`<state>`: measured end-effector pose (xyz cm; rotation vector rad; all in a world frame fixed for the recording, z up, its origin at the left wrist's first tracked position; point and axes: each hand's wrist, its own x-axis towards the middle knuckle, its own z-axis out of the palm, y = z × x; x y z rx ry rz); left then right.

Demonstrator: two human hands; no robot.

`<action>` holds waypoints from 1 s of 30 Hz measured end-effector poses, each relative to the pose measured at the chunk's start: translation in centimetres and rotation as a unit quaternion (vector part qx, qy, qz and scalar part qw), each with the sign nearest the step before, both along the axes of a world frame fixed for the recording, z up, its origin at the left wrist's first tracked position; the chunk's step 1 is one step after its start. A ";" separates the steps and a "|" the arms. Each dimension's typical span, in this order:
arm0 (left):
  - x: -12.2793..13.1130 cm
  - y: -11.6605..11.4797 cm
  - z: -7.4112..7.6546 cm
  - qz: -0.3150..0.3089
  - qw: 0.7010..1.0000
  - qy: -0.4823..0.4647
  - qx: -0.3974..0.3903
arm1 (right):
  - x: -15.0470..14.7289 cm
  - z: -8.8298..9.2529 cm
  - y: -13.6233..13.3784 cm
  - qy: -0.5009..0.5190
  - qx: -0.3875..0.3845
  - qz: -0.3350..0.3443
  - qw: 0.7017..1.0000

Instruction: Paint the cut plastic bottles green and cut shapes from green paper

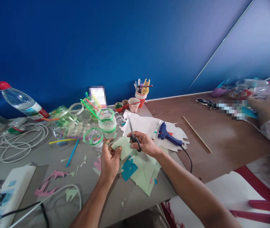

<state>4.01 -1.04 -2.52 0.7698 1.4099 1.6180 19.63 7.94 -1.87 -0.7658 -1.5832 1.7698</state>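
Blue wall panels [101, 41] rise behind a grey worktop [61, 209], which meets a brown surface [217, 126] on the right. From the head view, the left hand [110, 160] pinches a folded-looking pale green paper piece [124, 147] between thumb and fingers, above the front middle of the worktop. Beside it, the right hand [145, 144] grasps black-handled scissors [130, 126], its fingers curled about the handles and the blades pointing up toward the wall; whether the scissors touch the paper piece, I cannot tell.

Beneath the hands lie pale green sheets [146, 182] with a blue scrap [129, 170] on them. Just beyond, white paper [139, 123] is spread out, and a blue glue gun [169, 135] rests on white paper at its right. Farther left are a clear plastic cup with a green rim [107, 120], a blue straw [72, 153], a pink cut-out [50, 183], a coiled white cable [18, 144] and a red-capped bottle [24, 103], tilted. At far right, another person's hand [262, 106] is near clear plastic [256, 87].
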 end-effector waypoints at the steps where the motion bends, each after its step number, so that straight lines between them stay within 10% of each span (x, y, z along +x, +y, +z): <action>1: 0.1 -0.1 0.1 0.004 1.000 0.002 0.002 | -0.1 -0.1 0.0 -0.007 -0.005 -0.003 1.000; 12: 1.0 -0.2 0.9 -0.130 0.968 -0.206 -0.053 | -0.6 -0.1 -0.4 0.024 0.005 -0.075 0.997; 30: 0.4 0.2 1.4 0.027 0.980 -0.198 0.023 | 1.6 1.7 0.0 -0.108 0.191 0.135 0.966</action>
